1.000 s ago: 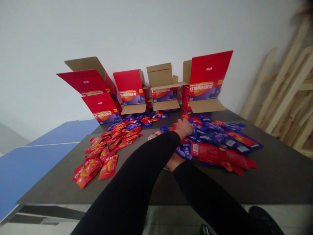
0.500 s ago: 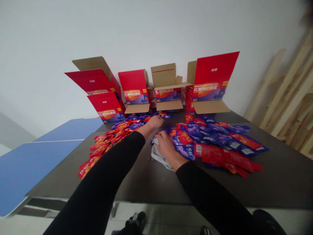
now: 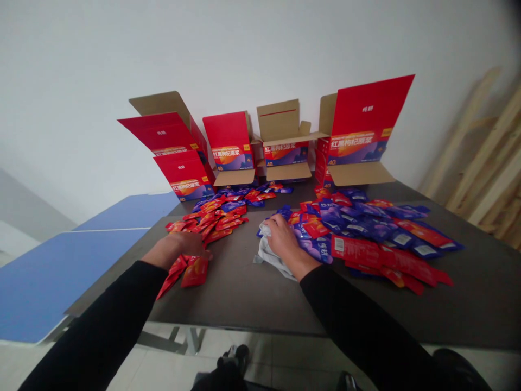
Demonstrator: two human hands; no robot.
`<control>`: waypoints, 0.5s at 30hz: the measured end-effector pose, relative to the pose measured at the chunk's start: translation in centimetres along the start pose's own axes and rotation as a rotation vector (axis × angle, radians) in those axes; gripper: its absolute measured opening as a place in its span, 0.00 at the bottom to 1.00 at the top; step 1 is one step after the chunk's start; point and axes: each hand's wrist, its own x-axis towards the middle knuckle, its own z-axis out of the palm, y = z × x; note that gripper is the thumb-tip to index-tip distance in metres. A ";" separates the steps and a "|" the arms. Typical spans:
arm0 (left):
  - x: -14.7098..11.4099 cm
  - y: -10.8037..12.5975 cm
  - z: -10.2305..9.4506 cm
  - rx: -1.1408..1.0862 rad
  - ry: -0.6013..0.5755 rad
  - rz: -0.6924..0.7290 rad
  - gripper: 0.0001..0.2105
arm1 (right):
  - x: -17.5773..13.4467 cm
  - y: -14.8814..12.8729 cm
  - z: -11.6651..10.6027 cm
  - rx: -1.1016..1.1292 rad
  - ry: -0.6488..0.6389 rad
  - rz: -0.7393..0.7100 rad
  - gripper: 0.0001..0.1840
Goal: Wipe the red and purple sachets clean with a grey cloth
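Note:
My left hand [image 3: 184, 244] is low over the near end of the left pile of red sachets [image 3: 209, 220]. A red sachet [image 3: 195, 272] shows just under its fingers, which are partly hidden, so I cannot tell whether they grip it. My right hand [image 3: 281, 237] is closed on a crumpled greyish-white cloth [image 3: 271, 258] resting on the table. Beside this hand, on its right, purple sachets [image 3: 315, 247] form the near-left edge of a larger mixed pile.
Open red cartons [image 3: 187, 175] stand along the back of the dark table [image 3: 240, 296], flaps spread. Red sachets [image 3: 362, 251] lie in the right pile. A blue table [image 3: 101, 255] stands at the left, and wooden slats [image 3: 496, 168] lean at the right.
My left hand has moved from the far middle of the table back and left to the near red sachets. Several sachets of the left pile lie differently. My right hand stays on the cloth.

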 end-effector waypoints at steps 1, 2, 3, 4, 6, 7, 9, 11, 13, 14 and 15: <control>-0.4 -0.2 0.5 0.033 -0.016 -0.025 0.21 | 0.0 0.0 0.0 -0.005 -0.005 0.000 0.21; -0.8 -0.3 0.9 0.051 -0.038 -0.048 0.21 | 0.0 0.0 -0.1 -0.011 -0.010 0.001 0.21; -1.2 -0.3 1.3 0.050 -0.057 -0.068 0.21 | 0.0 0.0 -0.1 -0.015 -0.016 0.002 0.21; -1.5 -0.2 1.6 0.035 -0.071 -0.087 0.21 | 0.0 0.0 -0.1 -0.018 -0.020 0.004 0.21; -1.8 0.0 2.1 -0.013 -0.058 -0.109 0.20 | 0.1 0.0 -0.1 -0.016 -0.019 0.010 0.21; -1.8 0.0 2.3 -0.031 -0.032 -0.107 0.20 | 0.1 0.0 -0.1 -0.014 -0.017 0.010 0.22; -1.6 0.1 2.8 -0.047 0.025 -0.074 0.18 | 0.1 0.0 -0.1 -0.010 -0.014 0.008 0.23; -1.4 0.2 3.3 -0.040 0.068 -0.053 0.18 | 0.0 0.0 -0.1 -0.010 -0.012 0.011 0.23; -1.3 0.3 3.9 -0.045 0.087 -0.055 0.20 | 0.0 0.0 -0.1 -0.006 -0.010 0.018 0.23; -1.3 0.4 4.2 -0.075 0.099 -0.054 0.21 | 0.0 0.0 -0.1 -0.003 -0.009 0.020 0.23; -1.4 0.5 4.4 -0.160 0.117 -0.037 0.22 | 0.0 0.0 -0.1 -0.001 -0.009 0.019 0.23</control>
